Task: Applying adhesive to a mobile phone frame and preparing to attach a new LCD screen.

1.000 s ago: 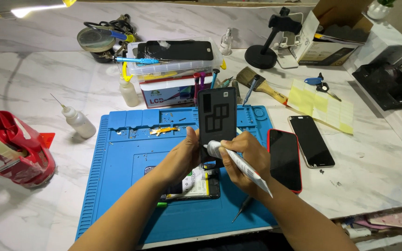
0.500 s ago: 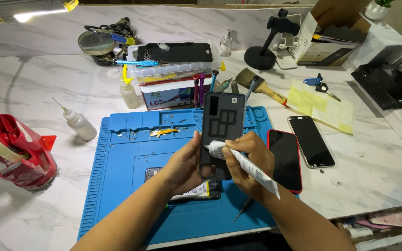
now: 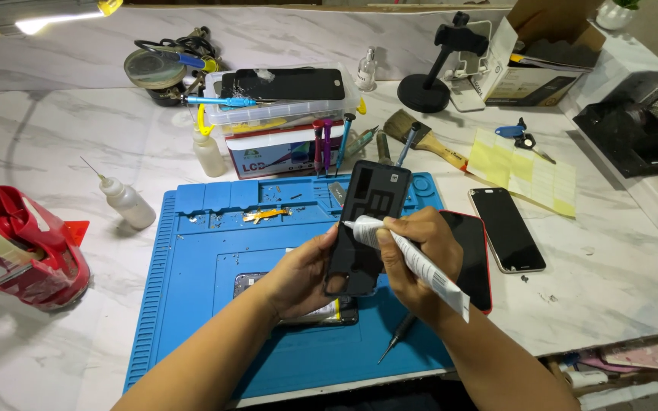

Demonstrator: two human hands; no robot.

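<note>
Left hand: your left hand (image 3: 302, 278) gripped the black phone frame (image 3: 365, 227) upright above the blue mat (image 3: 207, 259).
Right hand: your right hand (image 3: 413, 255) squeezed the white glue tube (image 3: 409, 257), nozzle touching the frame.

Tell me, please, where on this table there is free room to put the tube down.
Bare marble lies between the tape dispenser and the blue mat, and right of the black phone, below the yellow notes. The mat's lower left is also free. The back, around the plastic box and brush, is crowded.
</note>
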